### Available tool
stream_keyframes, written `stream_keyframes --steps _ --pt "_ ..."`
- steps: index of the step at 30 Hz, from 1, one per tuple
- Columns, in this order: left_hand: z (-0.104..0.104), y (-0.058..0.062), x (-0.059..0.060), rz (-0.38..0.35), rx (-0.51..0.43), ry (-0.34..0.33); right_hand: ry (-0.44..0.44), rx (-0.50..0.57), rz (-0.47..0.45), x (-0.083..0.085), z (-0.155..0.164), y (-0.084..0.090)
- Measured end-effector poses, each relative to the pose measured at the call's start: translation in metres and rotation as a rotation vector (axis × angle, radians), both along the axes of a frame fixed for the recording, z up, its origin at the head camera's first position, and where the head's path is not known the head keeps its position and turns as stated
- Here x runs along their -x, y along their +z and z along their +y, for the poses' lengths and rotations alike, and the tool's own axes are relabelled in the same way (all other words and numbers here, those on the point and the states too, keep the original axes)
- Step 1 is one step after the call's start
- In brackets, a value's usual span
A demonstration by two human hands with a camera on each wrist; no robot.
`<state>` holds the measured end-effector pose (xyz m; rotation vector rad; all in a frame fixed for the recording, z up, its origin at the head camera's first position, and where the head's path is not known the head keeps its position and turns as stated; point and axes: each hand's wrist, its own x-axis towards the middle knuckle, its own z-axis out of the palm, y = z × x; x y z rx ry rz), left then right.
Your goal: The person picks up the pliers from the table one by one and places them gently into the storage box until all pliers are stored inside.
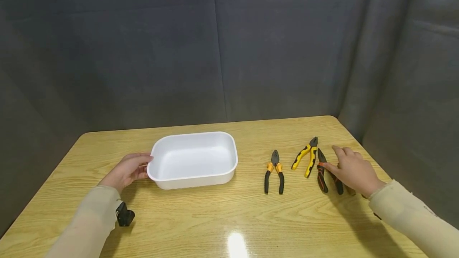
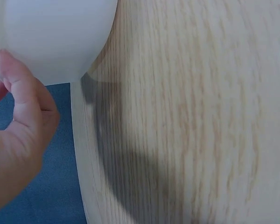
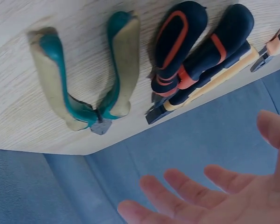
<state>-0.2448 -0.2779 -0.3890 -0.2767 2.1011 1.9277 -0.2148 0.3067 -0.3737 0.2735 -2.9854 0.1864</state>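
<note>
- Left hand [image 1: 129, 170]: pinching the left end of the white tray [image 1: 201, 180] at its rim; in the left wrist view the thumb lies against the tray's outer side, with other fingers partly hidden behind it.
- White tray: upright on the wooden table [image 1: 193, 218], left of centre; rounded corners; well apart from the pliers.
- Right hand [image 1: 355, 172]: ungripped, fingers extended and spread above the tools at the right of the table; nothing held; whether the thumb touches the handles beneath it cannot be told.
- Red-and-black pliers [image 1: 321, 182]: nearest the right thumb, which crosses part of them in the head view; jaws toward the far edge of the table.
- Yellow-and-black pliers [image 1: 303, 156]: just beyond and left of the red-and-black pair; handles parted; contact between the two pairs cannot be judged.
- Orange-and-black pliers [image 1: 275, 166]: lying between the tray and the other tools; handles parted, ends toward the wearer.
- Teal-and-beige pliers [image 3: 126, 65]: handles widely spread on the table, beside the red-and-black pair; mostly covered by the right hand in the head view.
- Surroundings: dark curtain [image 1: 143, 51] behind the table; light sleeves [image 1: 398, 202] on both arms; black device [image 1: 124, 215] at the left wrist.
</note>
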Motion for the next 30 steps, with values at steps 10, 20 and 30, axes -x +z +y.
stream_keyframes --steps 10,20,30 --pt "-0.002 0.0 -0.003 -0.001 0.022 -0.005 -0.012 0.017 -0.04 0.006 0.013 0.003" --pt "-0.003 0.0 -0.006 -0.011 0.031 -0.003 -0.05 0.046 -0.15 0.01 0.028 -0.003" --pt "-0.003 0.002 -0.006 -0.024 0.011 0.001 -0.107 0.094 -0.266 0.013 0.039 -0.01"
